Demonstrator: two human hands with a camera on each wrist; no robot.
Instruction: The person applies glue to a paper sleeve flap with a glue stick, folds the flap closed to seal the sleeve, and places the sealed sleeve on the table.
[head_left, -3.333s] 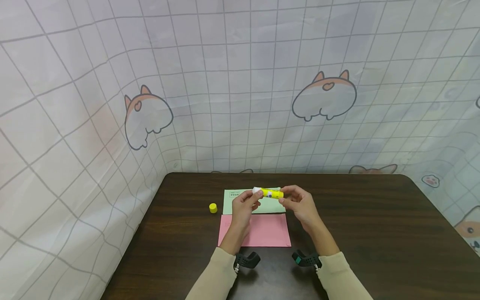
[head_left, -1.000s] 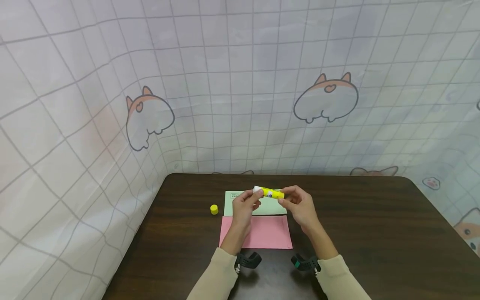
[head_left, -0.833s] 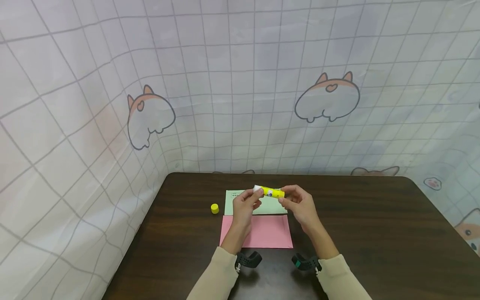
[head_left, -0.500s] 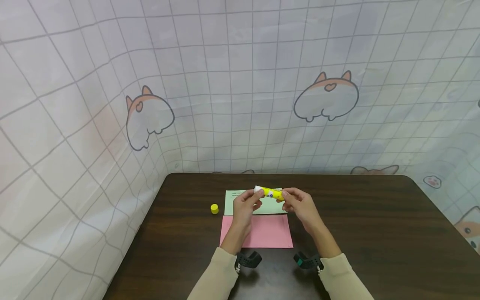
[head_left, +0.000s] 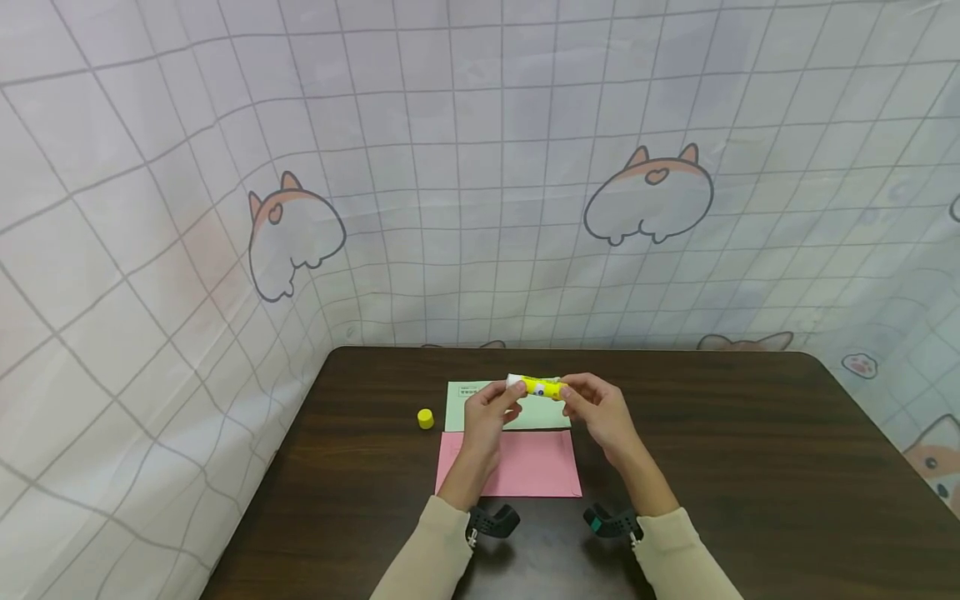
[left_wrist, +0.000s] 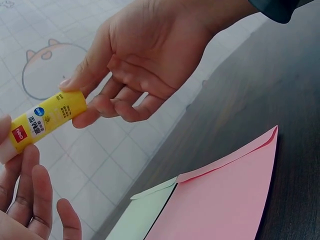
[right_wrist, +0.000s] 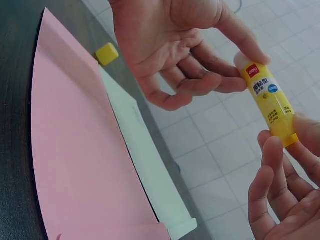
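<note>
A yellow glue stick (head_left: 543, 387) with a white end is held level between both hands, raised over the envelopes. My left hand (head_left: 483, 417) pinches it at the white end, thumb on the near side. On the opposite side, my right hand (head_left: 603, 417) pinches the yellow base (right_wrist: 289, 138) between thumb and fingers. The label (left_wrist: 36, 122) shows in both wrist views. Below lie a pale green envelope (head_left: 543, 413) and, nearer, a pink envelope (head_left: 532, 467), partly hidden by the left forearm. The yellow cap (head_left: 425, 418) stands left of the green envelope.
The dark wooden table (head_left: 720, 450) runs up to a white gridded curtain (head_left: 480, 208) at the back and left. Both wrists wear black bands (head_left: 495, 522) over the bare table near the front.
The right thumb and fingers have shifted their pinch on the glue stick's base, the thumb now further over its near side. The left hand, envelopes and cap stay put.
</note>
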